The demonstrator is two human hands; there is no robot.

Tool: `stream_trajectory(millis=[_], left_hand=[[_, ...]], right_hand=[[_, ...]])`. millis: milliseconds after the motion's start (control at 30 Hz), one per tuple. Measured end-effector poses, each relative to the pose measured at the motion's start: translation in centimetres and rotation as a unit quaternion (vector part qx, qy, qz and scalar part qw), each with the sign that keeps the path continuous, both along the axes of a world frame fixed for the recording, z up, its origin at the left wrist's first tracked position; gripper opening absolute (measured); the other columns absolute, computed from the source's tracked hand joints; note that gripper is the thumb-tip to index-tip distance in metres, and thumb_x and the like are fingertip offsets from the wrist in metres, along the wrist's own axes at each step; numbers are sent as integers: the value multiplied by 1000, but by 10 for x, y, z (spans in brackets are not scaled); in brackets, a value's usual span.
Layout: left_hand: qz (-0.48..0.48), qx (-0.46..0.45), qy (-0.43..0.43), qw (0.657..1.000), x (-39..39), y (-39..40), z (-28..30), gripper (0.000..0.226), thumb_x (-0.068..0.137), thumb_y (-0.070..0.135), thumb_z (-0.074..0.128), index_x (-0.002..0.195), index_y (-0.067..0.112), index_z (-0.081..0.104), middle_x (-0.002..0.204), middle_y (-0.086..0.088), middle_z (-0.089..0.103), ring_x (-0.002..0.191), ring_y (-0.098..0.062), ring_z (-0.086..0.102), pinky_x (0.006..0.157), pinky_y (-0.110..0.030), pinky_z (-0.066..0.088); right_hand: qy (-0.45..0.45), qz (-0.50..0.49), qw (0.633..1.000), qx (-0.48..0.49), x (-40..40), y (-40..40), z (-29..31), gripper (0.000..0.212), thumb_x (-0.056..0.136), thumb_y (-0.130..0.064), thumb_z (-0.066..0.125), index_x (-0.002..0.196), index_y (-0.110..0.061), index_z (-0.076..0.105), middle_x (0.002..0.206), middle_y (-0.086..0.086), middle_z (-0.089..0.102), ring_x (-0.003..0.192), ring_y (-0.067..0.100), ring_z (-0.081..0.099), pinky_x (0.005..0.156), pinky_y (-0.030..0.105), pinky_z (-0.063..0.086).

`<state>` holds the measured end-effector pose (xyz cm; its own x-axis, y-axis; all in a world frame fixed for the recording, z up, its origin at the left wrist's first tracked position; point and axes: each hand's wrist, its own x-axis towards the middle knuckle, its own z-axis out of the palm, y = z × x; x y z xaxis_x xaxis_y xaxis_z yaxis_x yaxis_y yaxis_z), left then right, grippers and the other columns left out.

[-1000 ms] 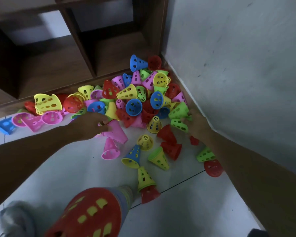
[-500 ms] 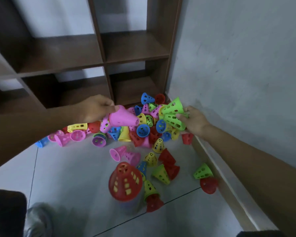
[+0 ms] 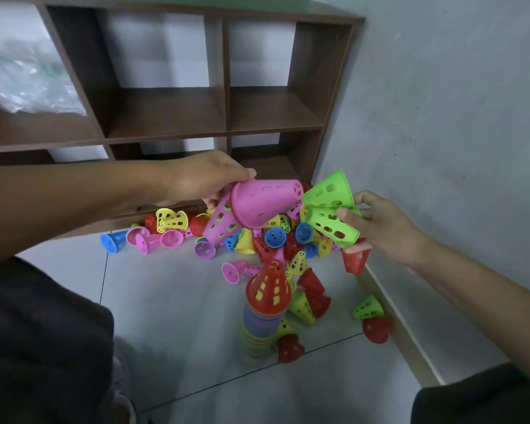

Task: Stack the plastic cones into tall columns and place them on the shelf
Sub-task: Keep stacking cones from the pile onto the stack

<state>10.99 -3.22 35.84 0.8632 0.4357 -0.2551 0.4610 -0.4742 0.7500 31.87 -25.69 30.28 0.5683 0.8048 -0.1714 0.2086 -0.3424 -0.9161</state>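
Note:
My left hand (image 3: 205,179) grips two pink cones (image 3: 262,201) held sideways above the pile. My right hand (image 3: 380,224) holds two green cones (image 3: 331,206) and a red cone (image 3: 355,261) hangs at its lower fingers. A heap of loose coloured cones (image 3: 273,240) lies on the floor by the shelf's foot. A tall stacked column with a red cone on top (image 3: 268,290) stands on the floor in front of the heap. The brown wooden shelf (image 3: 224,123) rises behind, its middle compartments bare.
A grey wall (image 3: 441,117) runs along the right with a baseboard (image 3: 398,328). A crumpled clear plastic bag (image 3: 22,81) lies in the shelf's upper left compartment. Loose green and red cones (image 3: 371,316) sit near the baseboard. My dark-clothed knees fill the lower left and right corners.
Both hands rose from the floor heap with their cones, the left with pink ones, the right with green ones. The view tilted up, showing more of the shelf.

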Motion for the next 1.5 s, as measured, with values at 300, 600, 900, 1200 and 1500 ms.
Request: stream_trajectory(millis=[300, 600, 900, 1200, 1500], left_hand=[[-19, -61, 50, 997, -29, -26, -16, 58, 104, 48, 43, 92, -2, 71, 76, -20, 57, 73, -30, 52, 75, -34, 49], [-6, -168, 43, 985, -24, -34, -42, 63, 101, 54, 46, 108, -6, 64, 81, -22, 48, 80, -31, 44, 82, -41, 43], [-38, -82, 59, 994, -10, -39, -39, 53, 105, 46, 40, 87, 3, 66, 58, -3, 55, 51, -9, 51, 53, -16, 42], [-55, -58, 97, 992, -4, -37, -38, 52, 106, 41, 38, 117, -1, 65, 100, -29, 61, 79, -23, 64, 70, -20, 52], [-20, -92, 156, 983, 1, -31, -49, 46, 106, 44, 41, 108, 4, 64, 73, -6, 67, 71, -20, 72, 75, -28, 56]], right_hand=[[-9, 16, 1000, -3, -34, -3, 6, 12, 96, -23, 65, 102, -15, 58, 89, 7, 77, 78, 19, 76, 58, 34, 63], [-14, 0, 1000, -21, -24, -12, -5, 19, 96, -24, 66, 109, -13, 57, 92, 7, 76, 77, 18, 76, 57, 31, 61], [-10, 1, 999, -36, -17, -14, -11, 26, 96, -24, 65, 114, -8, 56, 97, 13, 76, 79, 21, 76, 61, 32, 63], [-3, 17, 999, -45, -20, -7, -15, 25, 95, -24, 65, 112, -8, 57, 102, 10, 75, 81, 18, 76, 61, 33, 63], [2, 31, 998, -59, -24, -6, -15, 23, 95, -24, 65, 113, -10, 58, 99, 5, 77, 83, 18, 76, 62, 35, 63]])
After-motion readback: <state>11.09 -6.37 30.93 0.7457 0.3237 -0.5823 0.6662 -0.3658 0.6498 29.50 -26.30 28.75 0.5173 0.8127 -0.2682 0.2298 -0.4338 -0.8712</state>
